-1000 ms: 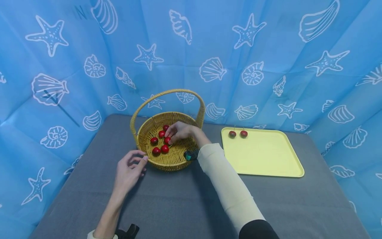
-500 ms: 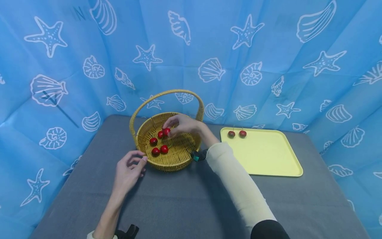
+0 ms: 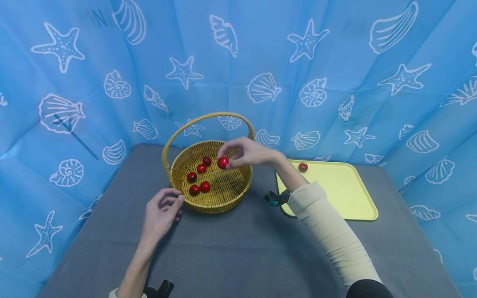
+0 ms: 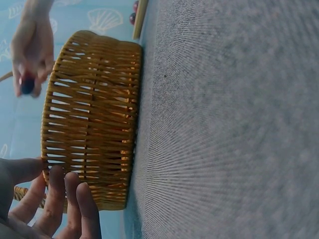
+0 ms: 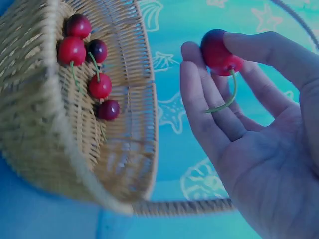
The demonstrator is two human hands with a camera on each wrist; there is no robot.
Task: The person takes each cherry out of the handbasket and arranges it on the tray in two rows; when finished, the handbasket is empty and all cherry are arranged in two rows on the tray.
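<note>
While left hand (image 3: 160, 211) sits left of centre, fingers clamped on basket (image 3: 211, 205), right hand (image 3: 249, 152) holds cherry (image 3: 222, 162) mid-frame, fingers clamped round it; tray (image 3: 348, 194) at right.

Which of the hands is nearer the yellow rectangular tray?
Right. The right hand hangs left of the tray, pinching a round red cherry; the left hand is farther left, touching the round woven yellow basket.

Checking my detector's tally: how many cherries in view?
8: five cherries in the basket, one cherry in the right hand, two cherries on the yellow tray (forearm hides one in head view; left wrist shows both).
</note>
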